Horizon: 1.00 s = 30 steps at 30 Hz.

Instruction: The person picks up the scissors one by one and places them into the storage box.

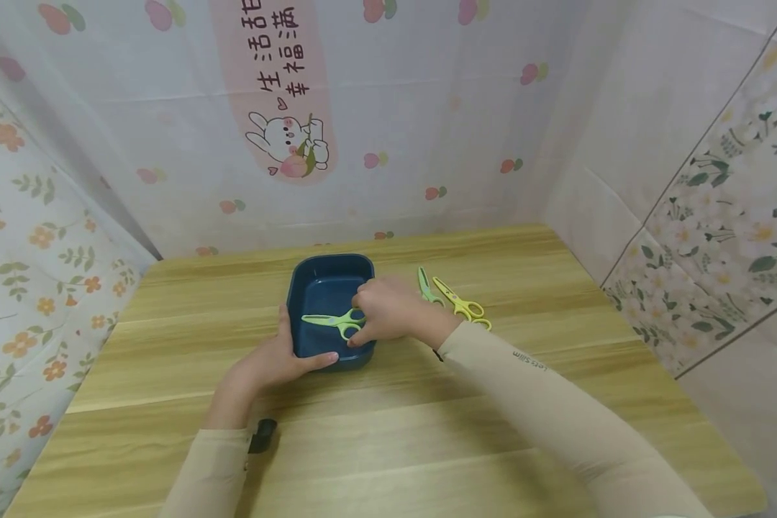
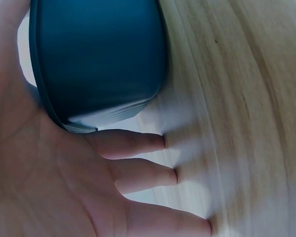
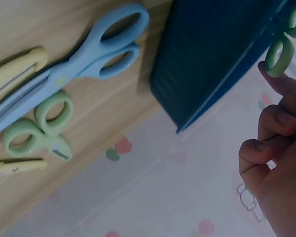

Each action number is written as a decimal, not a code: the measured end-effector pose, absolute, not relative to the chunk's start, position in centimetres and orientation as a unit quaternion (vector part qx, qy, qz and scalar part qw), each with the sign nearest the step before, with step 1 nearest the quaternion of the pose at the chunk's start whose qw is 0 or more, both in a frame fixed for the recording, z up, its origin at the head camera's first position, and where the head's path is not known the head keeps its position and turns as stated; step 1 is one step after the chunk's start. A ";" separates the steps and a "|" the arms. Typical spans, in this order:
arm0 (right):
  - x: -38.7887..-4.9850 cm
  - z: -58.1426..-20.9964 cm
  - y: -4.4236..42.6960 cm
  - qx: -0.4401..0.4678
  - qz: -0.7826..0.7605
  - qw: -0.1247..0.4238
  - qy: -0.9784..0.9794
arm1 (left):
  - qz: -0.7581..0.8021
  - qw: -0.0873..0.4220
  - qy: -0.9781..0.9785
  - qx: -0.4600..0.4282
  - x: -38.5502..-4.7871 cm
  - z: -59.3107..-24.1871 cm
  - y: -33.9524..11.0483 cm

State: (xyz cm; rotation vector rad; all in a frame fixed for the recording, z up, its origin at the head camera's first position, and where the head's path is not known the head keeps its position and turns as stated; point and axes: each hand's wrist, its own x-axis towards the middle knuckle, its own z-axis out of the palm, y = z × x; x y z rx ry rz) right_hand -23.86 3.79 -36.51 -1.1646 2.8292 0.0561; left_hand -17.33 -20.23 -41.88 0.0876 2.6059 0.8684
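Note:
A dark blue bin point(image 1: 330, 288) stands on the table. My left hand point(image 1: 268, 370) braces its near left corner, with the thumb along the front rim. In the left wrist view the straight fingers point(image 2: 145, 177) reach down to the tabletop beside the bin wall. My right hand point(image 1: 388, 309) pinches light green scissors point(image 1: 330, 321) by the handle loops, held over the bin with the blades pointing left. The right wrist view shows the loops point(image 3: 280, 55) at the bin's rim, with a fingertip against one of them.
Right of the bin lie yellow scissors point(image 1: 455, 295) and other green scissors point(image 1: 425, 283). Blue scissors point(image 3: 69, 71) lie close to the bin, hidden behind the right arm in the head view. Patterned curtains point(image 1: 427, 129) hang behind the table.

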 end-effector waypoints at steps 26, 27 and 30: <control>-23.9 -38.5 3.2 -0.373 -0.006 0.082 0.924 | 0.320 0.201 0.925 0.028 -17.2 -42.0 -20.0; -23.9 -38.3 3.3 -0.368 -0.016 0.084 0.926 | 0.319 0.202 0.926 0.027 -17.2 -42.0 -20.0; -23.9 -37.9 3.8 -0.357 -0.039 0.084 0.930 | 0.318 0.202 0.926 0.027 -17.2 -42.0 -20.0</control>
